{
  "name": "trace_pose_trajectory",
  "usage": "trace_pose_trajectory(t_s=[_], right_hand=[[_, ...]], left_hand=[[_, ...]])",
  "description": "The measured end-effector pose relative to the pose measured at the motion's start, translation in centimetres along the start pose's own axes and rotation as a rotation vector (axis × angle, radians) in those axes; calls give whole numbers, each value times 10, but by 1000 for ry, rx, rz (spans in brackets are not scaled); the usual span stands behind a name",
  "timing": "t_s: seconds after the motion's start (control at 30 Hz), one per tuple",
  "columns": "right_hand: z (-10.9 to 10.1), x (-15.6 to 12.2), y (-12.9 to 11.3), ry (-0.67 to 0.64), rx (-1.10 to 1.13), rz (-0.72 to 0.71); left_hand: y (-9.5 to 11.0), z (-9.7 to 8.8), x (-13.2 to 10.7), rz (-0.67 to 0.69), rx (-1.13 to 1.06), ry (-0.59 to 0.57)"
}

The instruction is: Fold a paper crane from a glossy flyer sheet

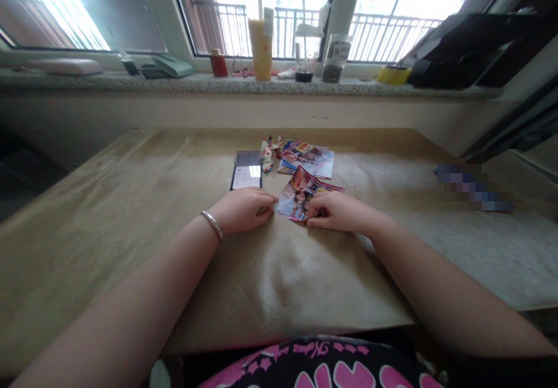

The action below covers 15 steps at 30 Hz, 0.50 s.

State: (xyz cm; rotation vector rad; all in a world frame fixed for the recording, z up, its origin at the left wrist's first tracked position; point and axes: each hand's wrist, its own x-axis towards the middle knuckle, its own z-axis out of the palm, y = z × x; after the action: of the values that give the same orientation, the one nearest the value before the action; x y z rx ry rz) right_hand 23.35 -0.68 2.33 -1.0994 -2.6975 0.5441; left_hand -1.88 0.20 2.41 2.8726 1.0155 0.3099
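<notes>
A glossy printed paper sheet [293,197], colourful and creased, lies on the table between my hands. My left hand [246,209], with a silver bangle at the wrist, is closed, its fingertips at the sheet's left corner. On the sheet's right part rests my right hand [339,210], fingers curled and pinching the paper near its lower edge; they cover that part of it. Just beyond my left hand is a phone [247,176] with a lit screen. Behind the sheet lies a stack of similar printed papers [311,158], and left of that stands a folded paper piece [271,153].
A beige cover spreads over the table [174,190]. A blurred bluish item [473,187] lies at the right. Along the granite windowsill [174,84] stand a tall yellow-filled cup [261,50], a red jar [218,64], a clear container [335,59], yellow tape [393,74] and a black bag [457,56].
</notes>
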Motion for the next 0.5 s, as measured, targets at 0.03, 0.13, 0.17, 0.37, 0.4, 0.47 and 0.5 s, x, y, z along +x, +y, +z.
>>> trace_pose_trajectory(t_s=[0.03, 0.13, 0.17, 0.37, 0.4, 0.47, 0.5], right_hand=[[0, 0, 1, 0, 10, 0], [1, 1, 3, 8, 19, 2], [2, 1, 4, 14, 17, 16], [7, 2, 6, 150, 17, 230], [8, 3, 7, 167, 31, 264], [10, 4, 8, 190, 54, 315], [11, 5, 9, 199, 57, 330]], left_hand=[[0, -1, 0, -3, 8, -18], [0, -2, -1, -7, 32, -75], [0, -2, -1, -11, 31, -76], [0, -2, 0, 2, 48, -56], [0, -2, 0, 0, 51, -58], [0, -1, 0, -5, 54, -62], [0, -1, 0, -9, 54, -59]])
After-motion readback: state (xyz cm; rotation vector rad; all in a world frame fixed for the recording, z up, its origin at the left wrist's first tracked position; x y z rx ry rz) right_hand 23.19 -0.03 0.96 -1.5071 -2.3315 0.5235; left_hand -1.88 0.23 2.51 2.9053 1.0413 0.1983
